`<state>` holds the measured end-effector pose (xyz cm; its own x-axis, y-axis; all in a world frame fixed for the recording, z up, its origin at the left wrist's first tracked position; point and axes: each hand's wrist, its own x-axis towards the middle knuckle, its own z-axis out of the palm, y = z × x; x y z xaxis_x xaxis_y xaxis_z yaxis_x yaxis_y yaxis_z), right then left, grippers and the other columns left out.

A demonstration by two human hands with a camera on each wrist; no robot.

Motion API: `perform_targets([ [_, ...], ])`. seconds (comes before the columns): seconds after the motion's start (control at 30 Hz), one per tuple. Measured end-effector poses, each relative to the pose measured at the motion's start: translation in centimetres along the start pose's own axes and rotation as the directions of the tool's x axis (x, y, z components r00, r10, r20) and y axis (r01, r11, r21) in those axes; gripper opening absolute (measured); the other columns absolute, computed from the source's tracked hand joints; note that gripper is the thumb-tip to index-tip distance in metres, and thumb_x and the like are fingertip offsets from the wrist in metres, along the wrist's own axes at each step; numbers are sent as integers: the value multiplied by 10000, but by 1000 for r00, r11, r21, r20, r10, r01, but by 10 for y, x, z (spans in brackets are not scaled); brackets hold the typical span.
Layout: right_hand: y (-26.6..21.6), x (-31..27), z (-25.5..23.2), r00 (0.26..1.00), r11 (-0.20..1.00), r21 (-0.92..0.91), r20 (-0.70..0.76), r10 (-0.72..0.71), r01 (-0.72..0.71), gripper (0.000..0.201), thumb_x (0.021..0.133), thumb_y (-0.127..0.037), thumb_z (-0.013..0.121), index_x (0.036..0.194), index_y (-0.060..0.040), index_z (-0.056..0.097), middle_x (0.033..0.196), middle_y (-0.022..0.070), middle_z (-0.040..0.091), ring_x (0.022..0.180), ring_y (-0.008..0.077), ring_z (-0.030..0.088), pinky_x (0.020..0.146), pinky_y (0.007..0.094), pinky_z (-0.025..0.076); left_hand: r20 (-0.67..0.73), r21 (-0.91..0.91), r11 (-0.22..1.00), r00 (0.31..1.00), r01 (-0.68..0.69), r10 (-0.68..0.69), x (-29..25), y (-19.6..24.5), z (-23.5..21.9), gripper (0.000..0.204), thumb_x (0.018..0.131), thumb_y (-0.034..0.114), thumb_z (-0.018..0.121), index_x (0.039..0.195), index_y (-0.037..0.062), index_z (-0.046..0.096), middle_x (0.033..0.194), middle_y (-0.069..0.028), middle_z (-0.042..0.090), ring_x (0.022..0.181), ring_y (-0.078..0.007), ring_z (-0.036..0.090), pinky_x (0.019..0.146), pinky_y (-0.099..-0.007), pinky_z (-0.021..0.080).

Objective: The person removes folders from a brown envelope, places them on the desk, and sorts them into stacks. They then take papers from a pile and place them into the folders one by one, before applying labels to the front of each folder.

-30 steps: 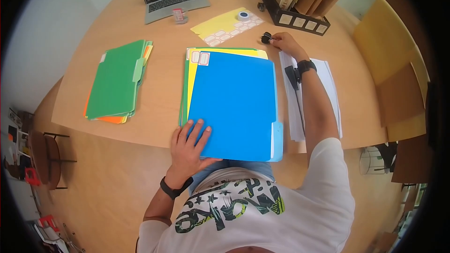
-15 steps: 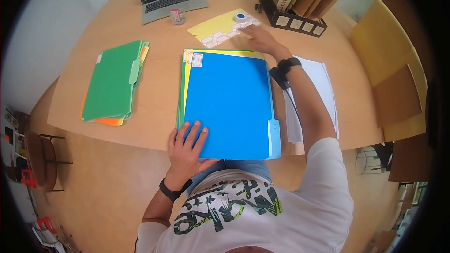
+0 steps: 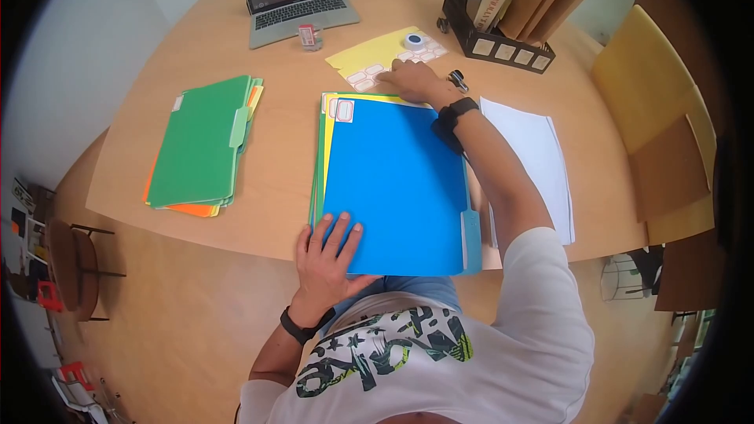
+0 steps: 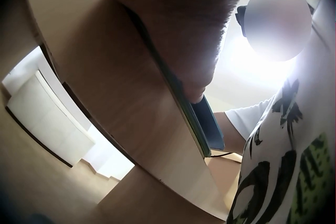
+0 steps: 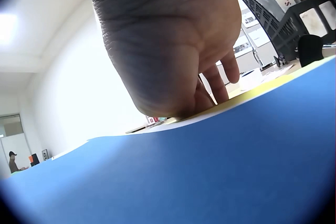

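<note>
Blue folder (image 3: 397,188) tops a stack with yellow and green folders beneath, white red-edged labels (image 3: 344,111) at its upper left. My left hand (image 3: 326,255) rests on the stack's lower left corner, fingers straight and slightly spread. Over the lower part of the yellow sheet with labels (image 3: 357,53), beyond the stack, is my right hand (image 3: 416,82), fingertips at the labels; whether it grips the sheet cannot be told. In the right wrist view the right hand (image 5: 173,45) has several fingers hanging loosely above the yellow edge, with the blue folder (image 5: 184,176) below.
Green folder pile (image 3: 200,141) lies at the left, white papers (image 3: 538,165) at the right. Farther back are a laptop (image 3: 302,16), a small red-and-white item (image 3: 309,36), a white roll (image 3: 414,41) and a black file holder (image 3: 503,49). A small black object (image 3: 457,80) is beside the right wrist.
My right hand has left the small black object and moved left to the label sheet. My left hand stays on the folder stack; the whole view has shifted slightly.
</note>
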<state>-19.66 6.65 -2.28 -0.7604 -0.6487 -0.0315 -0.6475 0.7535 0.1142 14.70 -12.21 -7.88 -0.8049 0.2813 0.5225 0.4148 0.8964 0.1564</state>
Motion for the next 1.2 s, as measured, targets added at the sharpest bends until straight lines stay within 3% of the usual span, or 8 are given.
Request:
perform_targets([
  [0.13,-3,1,0,999,998,68,-32,1,1,293,885,-137,502,1115,-34,650,1174,181,565,1098,340,571,922,436,464,-5,-5,1000,1000,3,-3,0,0,0,747,788,685,549,1238,91,598,1334,-154,532,1212,-377,479,969,-541,339],
  [0.23,-3,10,3,998,998,-55,47,47,-44,291,882,-128,502,1092,11,647,1178,192,566,1098,339,576,926,441,464,-12,-3,1000,1000,9,-9,0,1,0,741,788,679,555,1234,88,599,1327,-153,538,1211,-375,481,971,-537,338],
  [0.33,4,14,14,999,999,-32,-34,22,-23,265,889,-149,491,1049,-27,663,1083,221,583,998,376,602,846,471,490,-20,-18,1000,1000,12,-13,0,1,-1,739,783,674,566,1232,88,600,1322,-152,543,1211,-371,483,974,-533,337],
  [0.53,1,18,15,991,987,97,-7,131,-129,324,865,-202,543,1070,25,651,1187,207,573,1069,358,594,920,451,469,-32,-5,1000,999,9,-9,0,2,-1,740,782,677,566,1234,93,600,1325,-151,541,1213,-367,484,978,-530,335],
  [0.63,-11,18,3,980,979,52,-12,197,-196,367,842,-261,593,1082,9,655,1204,205,569,1075,365,592,927,446,468,-31,-9,1000,999,9,-9,1,2,0,747,784,683,558,1237,91,598,1333,-152,534,1216,-371,480,975,-532,338],
  [0.83,-4,39,12,950,926,248,-57,308,-285,437,813,-383,666,1087,-43,678,1118,164,655,1052,347,622,891,410,501,-11,-4,1000,1000,10,-10,0,1,0,753,794,694,540,1233,85,600,1327,-161,537,1204,-392,481,967,-534,344],
  [1.2,-13,68,8,890,883,139,-32,456,-448,454,808,-506,654,1023,-112,720,1002,79,702,938,262,680,707,440,541,-10,-1,1000,1000,3,-3,0,0,3,724,817,657,545,1234,68,594,1332,-172,533,1210,-387,479,984,-537,332],
])
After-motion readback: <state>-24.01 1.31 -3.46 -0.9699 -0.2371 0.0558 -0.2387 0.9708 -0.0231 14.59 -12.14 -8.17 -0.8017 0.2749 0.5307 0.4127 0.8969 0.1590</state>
